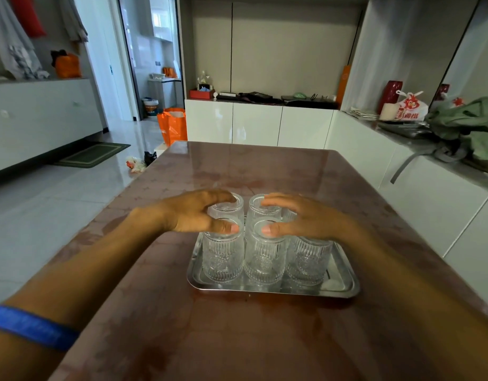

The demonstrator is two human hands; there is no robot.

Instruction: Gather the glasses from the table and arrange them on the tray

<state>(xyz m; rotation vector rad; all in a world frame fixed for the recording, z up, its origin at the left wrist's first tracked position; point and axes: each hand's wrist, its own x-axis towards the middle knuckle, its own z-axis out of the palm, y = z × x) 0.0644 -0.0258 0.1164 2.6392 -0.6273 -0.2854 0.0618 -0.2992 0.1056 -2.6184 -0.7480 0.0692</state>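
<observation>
Several ribbed glasses (223, 257) stand upturned on a steel tray (344, 287) on the glossy brown bench (237, 339); left hand (194, 215) and right hand (306, 218) rest spread fingers on them, gripping nothing.

table (264, 339): glossy brown | on it: metal tray (344, 288)

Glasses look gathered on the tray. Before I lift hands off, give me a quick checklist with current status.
1. Glasses all on the tray: ok, none visible on the table.
2. Glasses upside down, in rows: ok.
3. Back right glass: cannot tell, hidden by the right hand.
4. Left hand spread over the left glasses, gripping nothing: ok.
5. Tray flat on the table: ok.
</observation>
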